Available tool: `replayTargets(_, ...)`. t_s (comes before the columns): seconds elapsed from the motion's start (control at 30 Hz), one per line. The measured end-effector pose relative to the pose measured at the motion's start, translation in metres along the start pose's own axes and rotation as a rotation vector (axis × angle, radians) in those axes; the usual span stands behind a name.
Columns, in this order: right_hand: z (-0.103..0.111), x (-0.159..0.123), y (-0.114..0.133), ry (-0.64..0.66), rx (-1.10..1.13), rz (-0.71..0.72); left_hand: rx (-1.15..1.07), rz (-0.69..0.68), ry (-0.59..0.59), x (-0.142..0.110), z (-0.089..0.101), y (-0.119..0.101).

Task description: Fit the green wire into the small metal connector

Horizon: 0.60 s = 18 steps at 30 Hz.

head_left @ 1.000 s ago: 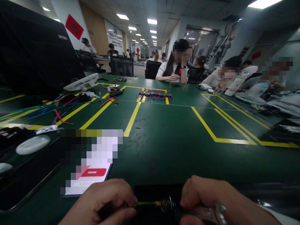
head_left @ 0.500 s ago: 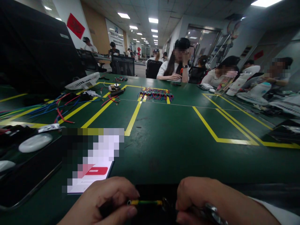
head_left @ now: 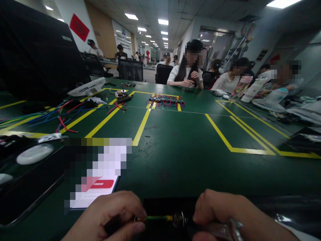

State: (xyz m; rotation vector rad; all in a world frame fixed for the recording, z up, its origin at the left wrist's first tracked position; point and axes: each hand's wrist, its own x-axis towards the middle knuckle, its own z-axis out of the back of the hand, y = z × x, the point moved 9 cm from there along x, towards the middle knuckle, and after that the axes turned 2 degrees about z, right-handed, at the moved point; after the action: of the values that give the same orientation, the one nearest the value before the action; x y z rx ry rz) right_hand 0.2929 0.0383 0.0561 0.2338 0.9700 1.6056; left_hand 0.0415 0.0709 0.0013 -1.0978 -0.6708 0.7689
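At the bottom edge my left hand [head_left: 110, 217] is closed in a pinch on the end of a short green-and-yellow wire [head_left: 156, 218]. My right hand [head_left: 225, 214] is closed round a metal hand tool [head_left: 223, 229] whose jaws meet the wire's other end. Both hands hover over a black object [head_left: 168, 204] on the green table [head_left: 180, 154]. The lower parts of both hands are cut off by the frame.
A phone with a lit screen [head_left: 96, 187] lies just left of my hands. Loose coloured wires [head_left: 62, 117] spread at the left, a wire bundle [head_left: 165, 100] lies mid-table. A white fan [head_left: 87, 87] and a dark monitor [head_left: 37, 53] stand left. Several people sit across the table.
My hands stay nearly in place with the wire between them; they shifted slightly left and back. A person across the table lowered a hand from the head.
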Motion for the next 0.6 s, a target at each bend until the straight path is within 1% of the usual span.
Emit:
replayTargets(0.07,-0.007,0.004,-0.001,0.078,-0.011,-0.102,0.026,0.011,-0.003,0.002,-0.001,-0.001)
replayTargets(0.1,-0.009,0.006,0.003,0.118,-0.022,-0.130,0.045,0.023,-0.012,0.004,-0.001,-0.004)
replayTargets(0.17,-0.007,0.009,0.013,0.152,-0.079,-0.137,0.090,0.050,-0.041,0.013,0.000,-0.014)
replayTargets(0.3,0.002,0.011,0.031,0.079,-0.178,-0.019,0.142,0.026,-0.079,0.037,0.001,-0.049)
replayTargets(0.37,0.004,0.010,0.035,0.051,-0.201,0.029,0.152,0.016,-0.084,0.043,0.002,-0.059)
replayTargets(0.4,0.003,0.009,0.036,0.055,-0.204,0.047,0.153,0.014,-0.085,0.042,0.003,-0.060)
replayTargets(0.47,0.000,0.009,0.036,0.098,-0.200,0.067,0.148,0.021,-0.080,0.036,0.004,-0.054)
replayTargets(0.6,0.003,0.005,0.033,0.137,-0.192,0.061,0.108,0.040,-0.062,0.013,0.004,-0.025)
